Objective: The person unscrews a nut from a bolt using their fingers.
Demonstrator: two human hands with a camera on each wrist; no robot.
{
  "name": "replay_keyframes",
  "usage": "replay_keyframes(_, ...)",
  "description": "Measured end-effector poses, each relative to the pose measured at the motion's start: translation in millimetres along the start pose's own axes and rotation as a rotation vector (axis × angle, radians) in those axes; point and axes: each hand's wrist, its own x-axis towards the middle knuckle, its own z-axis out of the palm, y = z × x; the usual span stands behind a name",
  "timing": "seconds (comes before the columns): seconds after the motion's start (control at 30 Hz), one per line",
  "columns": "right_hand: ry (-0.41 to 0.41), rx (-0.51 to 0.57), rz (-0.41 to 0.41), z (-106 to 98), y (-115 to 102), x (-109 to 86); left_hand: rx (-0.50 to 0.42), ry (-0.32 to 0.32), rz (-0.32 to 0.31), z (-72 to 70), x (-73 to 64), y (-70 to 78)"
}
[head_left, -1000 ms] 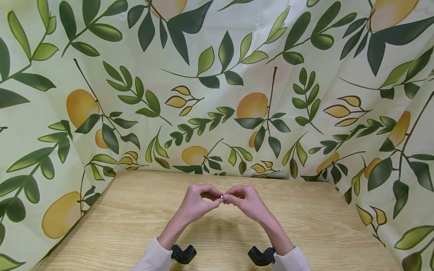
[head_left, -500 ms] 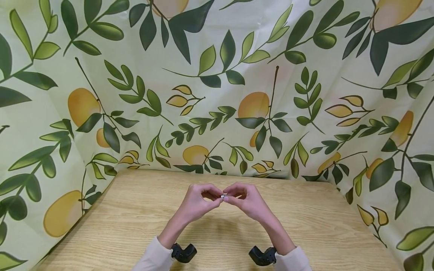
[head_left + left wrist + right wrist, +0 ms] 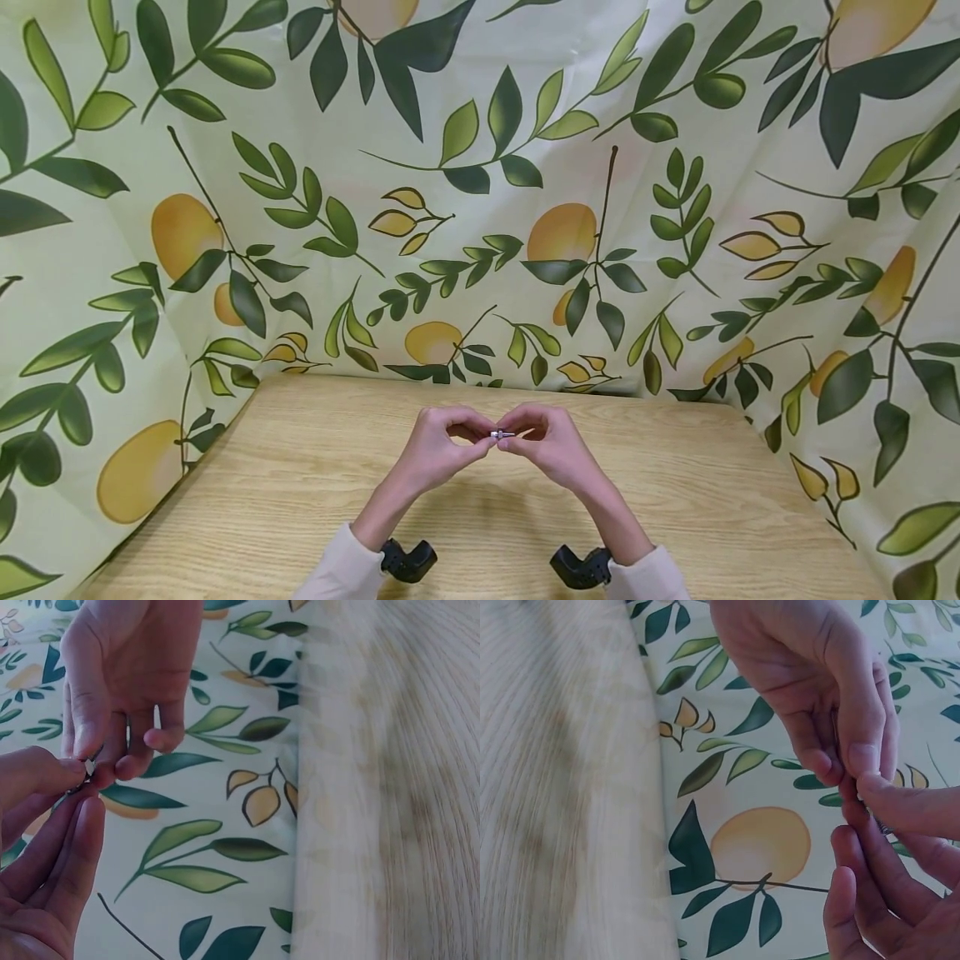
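Observation:
Between the two hands is a small silver metal piece (image 3: pixel 503 434), rod-like, with a wider collar and a thinner right end. Its exact kind is too small to tell. The left hand (image 3: pixel 435 450) pinches its left end with thumb and forefinger. From the other side the right hand (image 3: pixel 551 446) has its thumb and fingertips around the piece, with the thin end showing in the gap. In the left wrist view only a glint of the metal piece (image 3: pixel 90 766) shows between the fingertips. The right wrist view has the metal piece (image 3: pixel 886 829) mostly covered by the right thumb.
A light wooden table (image 3: pixel 300 500) lies under both hands, which are held above it. A cloth (image 3: pixel 465 217) printed with leaves and orange fruit stands around the back and sides. Each wrist wears a black camera mount (image 3: pixel 408 561).
The right fingertips have shifted slightly right and spread a little, so more of the metal piece shows now. The left hand keeps its pinch in nearly the same place.

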Motion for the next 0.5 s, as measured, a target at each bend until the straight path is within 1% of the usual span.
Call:
replay_keyframes(0.27, -0.052, -0.045, 0.032, -2.3, 1.1, -0.8, 0.012, 0.004, -0.032, -0.8, 0.1, 4.4)
replay_keyframes(0.5, -0.027, -0.029, 0.016, -1.8, 0.3, -0.7, 0.018, 0.001, -0.047, -1.0, -0.1, 4.3)
